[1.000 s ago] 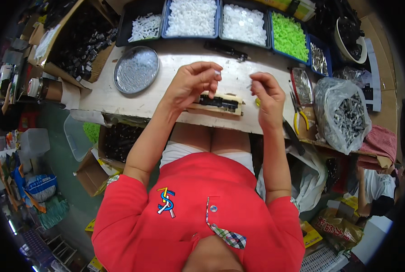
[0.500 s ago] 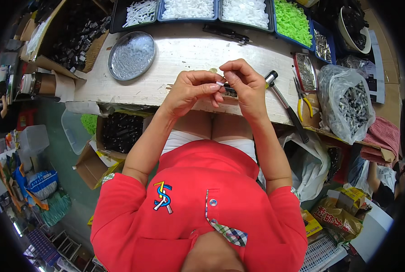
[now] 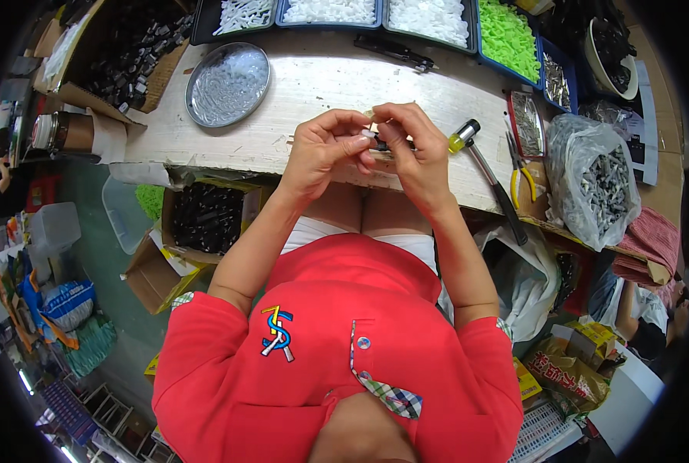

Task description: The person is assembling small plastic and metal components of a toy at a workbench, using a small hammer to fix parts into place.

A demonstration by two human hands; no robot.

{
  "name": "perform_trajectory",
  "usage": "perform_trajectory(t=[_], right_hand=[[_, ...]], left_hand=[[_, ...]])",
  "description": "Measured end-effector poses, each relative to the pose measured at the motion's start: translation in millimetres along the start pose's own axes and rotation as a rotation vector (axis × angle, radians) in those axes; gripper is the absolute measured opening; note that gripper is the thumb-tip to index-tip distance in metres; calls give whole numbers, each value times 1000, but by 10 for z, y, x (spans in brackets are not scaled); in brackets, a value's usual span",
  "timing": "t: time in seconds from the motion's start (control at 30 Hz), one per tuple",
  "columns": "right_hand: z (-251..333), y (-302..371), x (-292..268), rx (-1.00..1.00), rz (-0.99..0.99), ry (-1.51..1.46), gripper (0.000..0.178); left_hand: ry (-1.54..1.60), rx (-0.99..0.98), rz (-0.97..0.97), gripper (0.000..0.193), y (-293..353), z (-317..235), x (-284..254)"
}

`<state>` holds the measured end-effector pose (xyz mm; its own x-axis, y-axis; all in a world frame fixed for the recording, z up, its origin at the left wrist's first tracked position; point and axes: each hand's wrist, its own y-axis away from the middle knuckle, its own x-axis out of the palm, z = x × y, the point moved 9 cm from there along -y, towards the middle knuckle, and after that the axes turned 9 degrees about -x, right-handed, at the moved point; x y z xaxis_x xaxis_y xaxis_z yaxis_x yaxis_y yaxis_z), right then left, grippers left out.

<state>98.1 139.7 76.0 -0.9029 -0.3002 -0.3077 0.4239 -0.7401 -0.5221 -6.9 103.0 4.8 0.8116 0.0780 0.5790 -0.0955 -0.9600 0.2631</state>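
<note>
Above the front edge of the workbench, my two hands meet almost fingertip to fingertip. Thumb and fingers of my left hand pinch a small white plastic piece. My right hand is closed too, its thumb and forefinger pressed together just above the white piece; whatever they hold is too small to make out. Behind the fingers a dark, narrow object lies on the bench, mostly covered. A hammer with a yellow-ended head rests to the right of my right hand.
Yellow-handled pliers and a clear bag of grey parts lie at the right. A round metal dish stands left. Trays of white pieces and green pieces line the back; boxes of black parts sit below left.
My fingertips have shifted slightly, the right thumb and forefinger now higher and nearer the left hand's fingers. The white piece sits a little further left and up. The view has tilted slightly.
</note>
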Motion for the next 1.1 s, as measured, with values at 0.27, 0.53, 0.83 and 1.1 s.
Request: perform_trajectory(t=[0.27,0.53,0.83,1.1], right_hand=[[-45,108,91,-65,26,20,13],[-73,68,143,-165,59,193,10],[-182,111,403,-209,269,556,11],[-256,123,397,-222,336,600,14]], left_hand=[[92,39,-14,20,22,41,-86],[-260,32,-173,23,71,-92,-150],[-714,190,-266,18,-7,-333,-369],[-970,184,-227,16,-165,-291,-240]])
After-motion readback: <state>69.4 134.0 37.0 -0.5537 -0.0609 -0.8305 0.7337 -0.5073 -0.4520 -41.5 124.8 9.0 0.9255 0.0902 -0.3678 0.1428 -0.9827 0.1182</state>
